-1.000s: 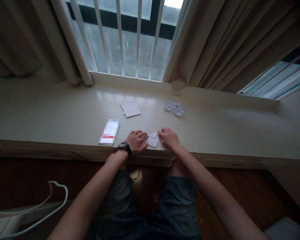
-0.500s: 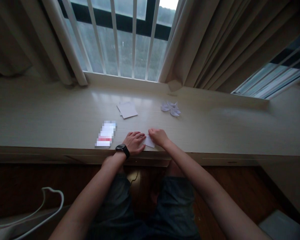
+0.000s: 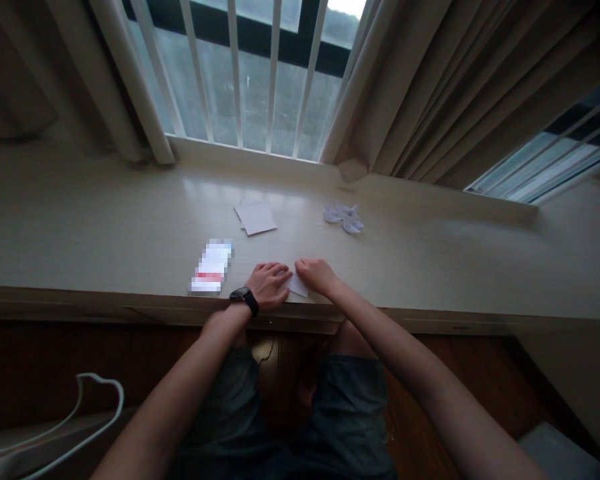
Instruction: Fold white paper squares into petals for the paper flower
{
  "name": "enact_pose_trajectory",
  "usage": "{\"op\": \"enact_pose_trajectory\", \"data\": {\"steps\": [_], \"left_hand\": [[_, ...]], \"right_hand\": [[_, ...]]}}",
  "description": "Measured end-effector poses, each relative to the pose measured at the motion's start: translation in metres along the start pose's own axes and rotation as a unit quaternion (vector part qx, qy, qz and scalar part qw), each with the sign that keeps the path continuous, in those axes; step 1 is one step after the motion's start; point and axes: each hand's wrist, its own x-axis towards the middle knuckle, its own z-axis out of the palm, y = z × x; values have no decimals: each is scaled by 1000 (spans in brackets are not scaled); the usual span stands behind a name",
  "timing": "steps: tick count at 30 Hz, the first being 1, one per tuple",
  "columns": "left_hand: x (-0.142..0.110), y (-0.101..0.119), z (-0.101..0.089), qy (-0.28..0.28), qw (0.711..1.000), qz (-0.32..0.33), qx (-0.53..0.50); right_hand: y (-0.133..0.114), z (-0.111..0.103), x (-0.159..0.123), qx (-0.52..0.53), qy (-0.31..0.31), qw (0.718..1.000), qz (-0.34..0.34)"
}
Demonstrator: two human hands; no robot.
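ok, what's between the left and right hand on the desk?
A white piece of paper: in the head view, part of it shows between the left hand and the right hand, which partly hide it.

Hands: two, left hand plus right hand. One paper piece between them. At least two flat sheets. One folded-paper cluster, pieces uncountable. One watch. Two windows.
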Motion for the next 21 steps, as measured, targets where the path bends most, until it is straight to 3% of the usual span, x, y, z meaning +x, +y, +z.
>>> {"op": "enact_pose_trajectory", "data": {"steps": [9, 21], "left_hand": [[-2, -11, 12, 88, 995, -32, -34], [-3, -11, 12, 86, 995, -58, 1]], "right_hand": [[-13, -5, 5, 3, -9, 1000, -2], [-29, -11, 15, 16, 7, 999, -32]]}}
